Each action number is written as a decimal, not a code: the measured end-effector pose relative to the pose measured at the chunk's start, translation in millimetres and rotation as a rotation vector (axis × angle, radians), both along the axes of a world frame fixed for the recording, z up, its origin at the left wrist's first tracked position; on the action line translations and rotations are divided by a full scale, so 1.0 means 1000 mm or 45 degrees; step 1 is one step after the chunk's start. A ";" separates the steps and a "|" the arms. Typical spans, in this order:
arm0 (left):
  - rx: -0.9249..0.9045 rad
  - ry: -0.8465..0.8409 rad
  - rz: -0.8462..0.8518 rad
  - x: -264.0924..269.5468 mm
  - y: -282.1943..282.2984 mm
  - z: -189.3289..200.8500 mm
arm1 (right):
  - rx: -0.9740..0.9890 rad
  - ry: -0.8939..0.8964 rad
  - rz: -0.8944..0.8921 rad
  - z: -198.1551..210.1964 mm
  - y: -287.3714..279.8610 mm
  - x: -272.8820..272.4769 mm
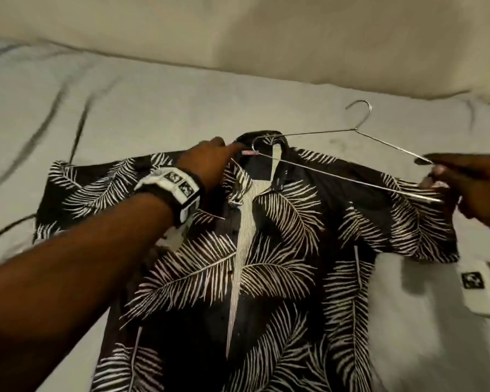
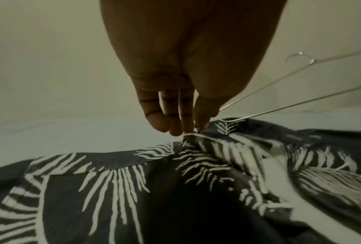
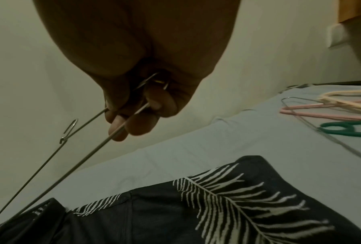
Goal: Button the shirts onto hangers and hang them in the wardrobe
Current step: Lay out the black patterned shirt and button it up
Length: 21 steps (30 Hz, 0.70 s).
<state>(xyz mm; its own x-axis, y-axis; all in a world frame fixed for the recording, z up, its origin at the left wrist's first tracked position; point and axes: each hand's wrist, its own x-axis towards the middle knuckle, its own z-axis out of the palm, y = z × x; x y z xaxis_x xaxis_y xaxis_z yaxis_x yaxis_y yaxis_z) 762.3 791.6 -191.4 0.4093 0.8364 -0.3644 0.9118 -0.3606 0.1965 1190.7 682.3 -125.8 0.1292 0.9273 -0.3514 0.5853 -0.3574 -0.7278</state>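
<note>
A black shirt [image 1: 280, 264] printed with white palm leaves lies front-up and unbuttoned on the bed. My left hand [image 1: 232, 149] pinches the left side of its collar between thumb and forefinger; in the left wrist view the left hand [image 2: 196, 130] lifts the shirt [image 2: 112, 189] edge slightly. A thin metal wire hanger [image 1: 337, 174] slants above the collar, its left tip at the neck opening beside my left fingers. My right hand [image 1: 436, 171] grips its right end. In the right wrist view, the right hand [image 3: 129, 115] curls round both wires of the hanger [image 3: 63, 140] above the shirt [image 3: 227, 206].
The pale bed sheet [image 1: 153, 108] spreads around the shirt, with a beige wall behind it. Several spare hangers [image 3: 332, 112], pink, cream, green and metal, lie on the bed to the right. The hanger's hook [image 2: 312, 61] points away from me.
</note>
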 end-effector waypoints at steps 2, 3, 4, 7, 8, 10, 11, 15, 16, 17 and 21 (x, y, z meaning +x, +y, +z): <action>0.005 0.112 -0.056 0.002 0.014 -0.010 | 0.028 -0.188 0.072 0.001 0.010 -0.025; 0.012 0.142 -0.070 0.001 0.019 -0.013 | 0.101 -0.141 0.004 0.006 0.017 -0.034; 0.010 0.129 -0.071 0.001 0.024 -0.015 | 0.143 -0.089 0.028 -0.001 0.018 -0.035; 0.036 -0.054 0.007 -0.003 0.035 -0.013 | 0.046 -0.146 0.072 -0.020 0.040 -0.046; 0.056 -0.144 0.069 -0.004 0.037 -0.009 | 0.021 -0.107 0.070 -0.023 0.045 -0.054; 0.068 -0.303 0.173 -0.008 0.041 -0.002 | -0.046 -0.022 0.100 -0.032 0.052 -0.070; 0.033 -0.350 0.201 -0.009 0.042 0.000 | -0.061 -0.019 0.120 -0.039 0.058 -0.076; -0.367 -0.576 0.355 -0.021 0.047 -0.006 | -0.056 -0.010 0.237 -0.051 0.076 -0.113; -0.445 -0.684 0.407 -0.026 0.047 -0.009 | -0.066 0.005 0.231 -0.056 0.080 -0.118; -0.483 -0.787 0.471 -0.029 0.045 -0.012 | -0.075 0.010 0.231 -0.060 0.082 -0.123; -0.620 -1.140 0.824 -0.047 0.035 -0.029 | -0.085 0.034 0.250 -0.073 0.090 -0.134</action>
